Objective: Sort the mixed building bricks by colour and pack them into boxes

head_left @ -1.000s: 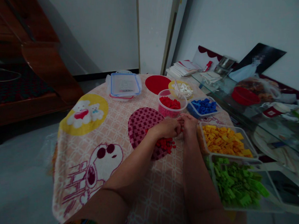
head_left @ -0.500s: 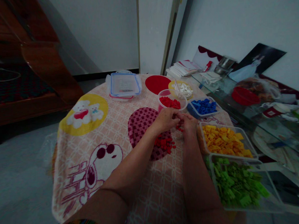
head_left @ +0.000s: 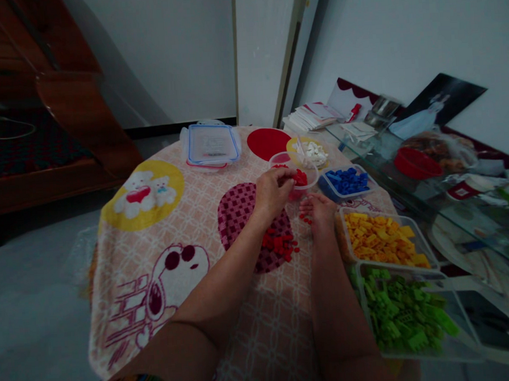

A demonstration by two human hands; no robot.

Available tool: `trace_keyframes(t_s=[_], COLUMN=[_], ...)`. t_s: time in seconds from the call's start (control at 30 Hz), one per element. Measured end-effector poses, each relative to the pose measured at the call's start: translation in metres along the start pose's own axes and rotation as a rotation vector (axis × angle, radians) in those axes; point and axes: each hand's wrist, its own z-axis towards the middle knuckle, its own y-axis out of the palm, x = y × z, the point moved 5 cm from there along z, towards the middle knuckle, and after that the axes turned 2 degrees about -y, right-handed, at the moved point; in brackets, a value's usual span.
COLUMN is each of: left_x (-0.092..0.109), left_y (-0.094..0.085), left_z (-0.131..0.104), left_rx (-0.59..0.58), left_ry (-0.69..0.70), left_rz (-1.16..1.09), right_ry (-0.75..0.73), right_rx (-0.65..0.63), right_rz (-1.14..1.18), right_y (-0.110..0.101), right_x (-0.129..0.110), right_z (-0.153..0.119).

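Observation:
My left hand (head_left: 275, 192) is at the near left rim of a round clear tub (head_left: 312, 179) of red pieces, its thumb and fingers pinched together; whatever is between them is too small to make out. My right hand (head_left: 320, 210) rests on the cloth just below that tub, fingers curled, with something in it that I cannot make out. A few tiny red pieces (head_left: 305, 219) lie by its fingers. A heap of red pieces (head_left: 279, 243) sits on the checkered patch of the cloth, between my forearms.
Boxes of blue (head_left: 347, 181), yellow (head_left: 383, 240) and green pieces (head_left: 408, 313) line the right side. White pieces (head_left: 312, 152) are behind the tub. A blue-rimmed lidded box (head_left: 213, 144) stands at the back left. A cluttered glass shelf (head_left: 377, 175) borders the table.
My left hand has moved away from my right hand, up and left to the rim of the red tub. My right hand has stayed almost where it was.

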Motion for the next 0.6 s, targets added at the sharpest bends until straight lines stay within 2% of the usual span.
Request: trace_keyframes(t_s=[0.2,0.4,0.53,0.6], left_x=[0.000,-0.005,-0.007,-0.008], left_y=[0.005,0.006,-0.001,-0.009], left_z=[0.000,0.002,0.005,0.007], left_rx=[-0.062,-0.043,-0.027,-0.005], left_ry=[0.036,0.066,0.078,0.078], left_rz=[-0.001,0.048,0.025,0.027], right_ry=[-0.011,-0.020,-0.047,-0.126], right_rx=[-0.015,-0.008,0.003,0.026], right_rz=[0.002,-0.008,-0.096,-0.232], right_y=[0.000,0.001,-0.002,-0.005], right_x=[0.002,0.001,0.003,0.001], right_z=[0.002,0.000,0.000,0.000])
